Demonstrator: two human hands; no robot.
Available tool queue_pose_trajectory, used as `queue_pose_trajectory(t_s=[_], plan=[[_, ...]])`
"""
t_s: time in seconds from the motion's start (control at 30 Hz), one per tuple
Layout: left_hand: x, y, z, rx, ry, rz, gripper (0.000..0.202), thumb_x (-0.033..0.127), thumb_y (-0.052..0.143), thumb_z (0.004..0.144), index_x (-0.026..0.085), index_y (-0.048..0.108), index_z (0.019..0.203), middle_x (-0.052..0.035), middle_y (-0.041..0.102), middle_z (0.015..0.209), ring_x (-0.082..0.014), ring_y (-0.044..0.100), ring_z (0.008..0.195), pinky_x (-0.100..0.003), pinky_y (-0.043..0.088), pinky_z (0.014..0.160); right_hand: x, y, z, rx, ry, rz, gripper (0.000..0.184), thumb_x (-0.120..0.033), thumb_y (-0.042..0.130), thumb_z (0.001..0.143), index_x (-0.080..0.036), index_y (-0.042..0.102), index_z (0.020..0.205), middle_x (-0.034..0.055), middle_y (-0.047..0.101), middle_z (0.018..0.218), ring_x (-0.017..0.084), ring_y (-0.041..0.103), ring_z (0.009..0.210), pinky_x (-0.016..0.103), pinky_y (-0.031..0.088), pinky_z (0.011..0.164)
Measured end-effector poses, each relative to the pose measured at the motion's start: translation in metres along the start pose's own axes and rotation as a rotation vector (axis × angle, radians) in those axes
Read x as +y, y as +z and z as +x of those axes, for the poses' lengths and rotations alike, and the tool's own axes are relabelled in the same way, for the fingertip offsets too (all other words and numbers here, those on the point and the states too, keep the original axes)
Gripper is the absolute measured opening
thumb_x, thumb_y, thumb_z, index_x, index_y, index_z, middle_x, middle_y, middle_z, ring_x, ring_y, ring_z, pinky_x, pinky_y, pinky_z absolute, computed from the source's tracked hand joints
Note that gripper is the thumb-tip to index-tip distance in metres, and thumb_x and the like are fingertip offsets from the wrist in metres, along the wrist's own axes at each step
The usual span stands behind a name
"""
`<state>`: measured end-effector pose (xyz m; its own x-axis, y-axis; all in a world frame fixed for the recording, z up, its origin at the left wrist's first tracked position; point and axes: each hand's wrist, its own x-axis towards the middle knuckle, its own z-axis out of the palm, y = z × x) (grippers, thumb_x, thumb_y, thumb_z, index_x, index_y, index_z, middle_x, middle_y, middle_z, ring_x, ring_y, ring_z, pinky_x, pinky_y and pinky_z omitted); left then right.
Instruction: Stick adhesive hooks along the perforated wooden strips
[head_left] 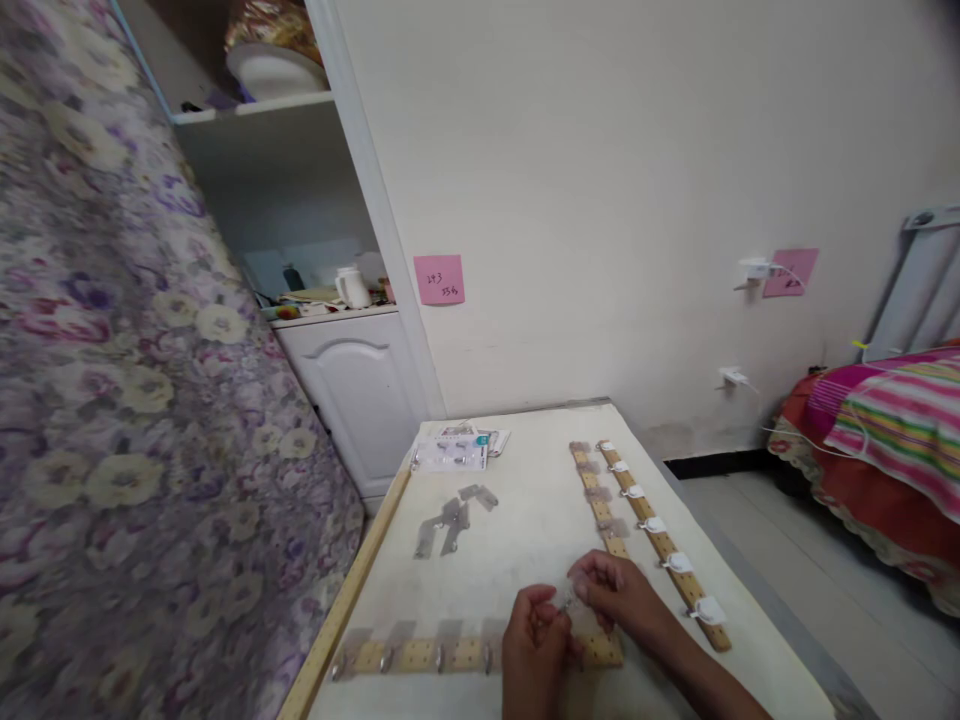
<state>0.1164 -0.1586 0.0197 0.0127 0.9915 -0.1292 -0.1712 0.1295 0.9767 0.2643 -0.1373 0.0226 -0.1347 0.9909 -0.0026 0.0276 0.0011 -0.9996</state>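
Observation:
Over the near part of the white table (pixel 420 590), my left hand (pixel 536 635) and my right hand (pixel 609 590) face each other with fingers pinched. Between their fingertips is a small clear plastic piece (pixel 568 597), its finer shape too small to make out. Below them lies a perforated wooden strip (pixel 420 656), partly hidden by my left hand. Along it sit several metal clips or hooks (pixel 440 657) with grey translucent tabs. A second strip (pixel 589 480) carries similar tabs, and a third strip (pixel 660 545) at the right bears several white tags (pixel 679 562).
Several loose grey translucent tabs (pixel 452 522) lie mid-table. Clear blister packaging (pixel 454 453) rests at the far left corner. A wooden bar (pixel 352 585) runs along the left edge. A floral curtain (pixel 150 420) hangs left; a bed (pixel 885 430) stands right.

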Motion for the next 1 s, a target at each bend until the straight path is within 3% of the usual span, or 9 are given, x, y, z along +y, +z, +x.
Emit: queue_pose_trajectory(t_s=[0.13,0.27,0.37,0.5,0.63,0.8,0.93,1.0], plan=[[-0.018,0.009,-0.007,-0.075,-0.152,-0.115,0.043,0.037,0.075,0.051,0.020,0.051,0.083,0.0055,0.058,0.057,-0.0122,0.057,0.047,-0.023,0.040,0.045,-0.008,-0.017,-0.004,-0.042,0.009,-0.056,0.026,-0.041,0.063,0.071,-0.016,0.060,0.079,-0.0070,0.048,0.055,0.005,0.039,0.042,0.018,0.031,0.039],[-0.037,0.023,-0.019,-0.087,-0.411,-0.279,0.049,0.040,0.078,0.040,0.021,0.047,0.074,0.0021,0.062,0.054,-0.0131,0.057,0.044,-0.022,0.035,0.043,-0.012,-0.031,-0.011,-0.158,0.061,-0.066,0.020,-0.035,0.062,0.072,-0.016,0.061,0.076,-0.0071,0.046,0.054,0.004,0.034,0.042,0.017,0.028,0.038],[-0.049,0.029,-0.030,-0.147,-0.524,-0.350,0.046,0.045,0.077,0.045,0.021,0.047,0.070,0.0013,0.062,0.053,-0.0143,0.058,0.044,-0.024,0.036,0.045,-0.011,-0.036,-0.015,-0.244,0.104,-0.126,0.013,-0.028,0.060,0.071,-0.016,0.062,0.074,-0.0074,0.045,0.051,0.004,0.034,0.042,0.017,0.027,0.039],[-0.065,0.031,-0.041,-0.235,-0.560,-0.406,0.041,0.049,0.075,0.054,0.018,0.052,0.070,-0.0019,0.065,0.059,-0.0155,0.061,0.050,-0.026,0.040,0.051,-0.005,-0.038,-0.018,-0.272,0.115,-0.256,0.009,-0.020,0.055,0.069,-0.016,0.063,0.070,-0.0072,0.044,0.050,0.005,0.036,0.042,0.017,0.026,0.040],[-0.075,0.037,-0.040,-0.229,-0.564,-0.448,0.042,0.048,0.076,0.052,0.018,0.053,0.069,-0.0021,0.064,0.057,-0.0152,0.060,0.048,-0.025,0.036,0.049,0.004,-0.036,-0.014,-0.222,0.095,-0.418,0.011,-0.015,0.051,0.066,-0.017,0.062,0.066,-0.0059,0.048,0.050,0.007,0.039,0.043,0.018,0.028,0.042],[-0.067,0.048,-0.034,-0.091,-0.627,-0.463,0.030,0.038,0.071,0.060,0.017,0.049,0.066,-0.0001,0.060,0.048,-0.0107,0.053,0.040,-0.022,0.031,0.044,0.010,-0.031,-0.007,-0.136,0.004,-0.661,0.016,-0.015,0.048,0.067,-0.016,0.064,0.064,-0.0001,0.062,0.061,0.012,0.052,0.059,0.020,0.035,0.053],[-0.057,0.050,-0.035,-0.087,-0.673,-0.464,0.011,0.023,0.053,0.077,0.015,0.049,0.070,-0.0015,0.062,0.049,-0.0108,0.055,0.040,-0.022,0.032,0.045,0.014,-0.028,-0.005,-0.131,-0.006,-0.828,0.020,-0.018,0.046,0.072,-0.016,0.066,0.071,0.0024,0.067,0.069,0.013,0.057,0.065,0.020,0.036,0.059],[-0.054,0.050,-0.037,-0.072,-0.680,-0.462,0.015,0.020,0.043,0.083,0.015,0.048,0.070,-0.0015,0.061,0.048,-0.0104,0.054,0.038,-0.022,0.031,0.045,0.015,-0.027,-0.005,-0.136,-0.001,-0.869,0.021,-0.018,0.046,0.072,-0.016,0.067,0.072,0.0028,0.067,0.070,0.014,0.057,0.066,0.021,0.036,0.059]])
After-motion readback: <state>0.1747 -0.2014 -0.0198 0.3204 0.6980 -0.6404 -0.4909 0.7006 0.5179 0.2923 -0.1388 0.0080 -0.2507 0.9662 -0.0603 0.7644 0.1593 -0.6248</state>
